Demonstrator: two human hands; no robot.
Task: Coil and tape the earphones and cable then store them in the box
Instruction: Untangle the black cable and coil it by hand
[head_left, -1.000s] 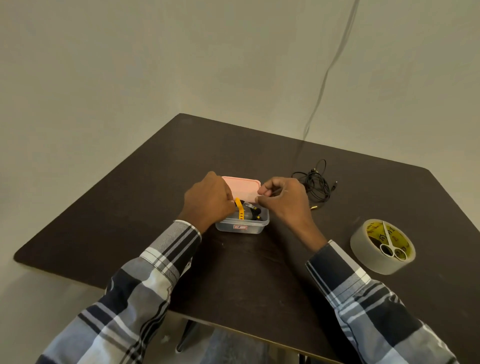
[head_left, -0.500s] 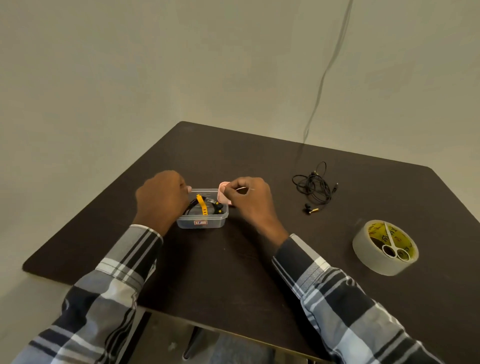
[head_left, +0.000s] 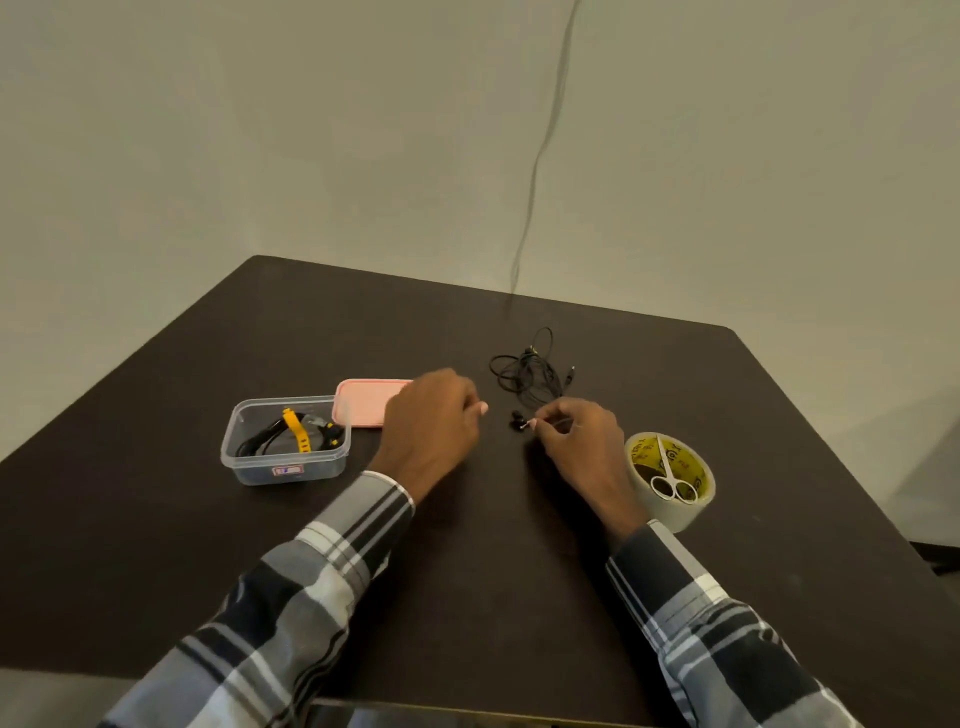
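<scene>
Two hands hover over the dark counter: the right hand pinches one end of the black earphones at its fingertips, the tangled wire lying just beyond its fingers. The left hand has loosely curled fingers; I cannot tell if they hold anything. Left of its fingers sit the pink lid and the clear box holding a coiled cable, while a tape roll with scissors on it lies right of the right fingers.
</scene>
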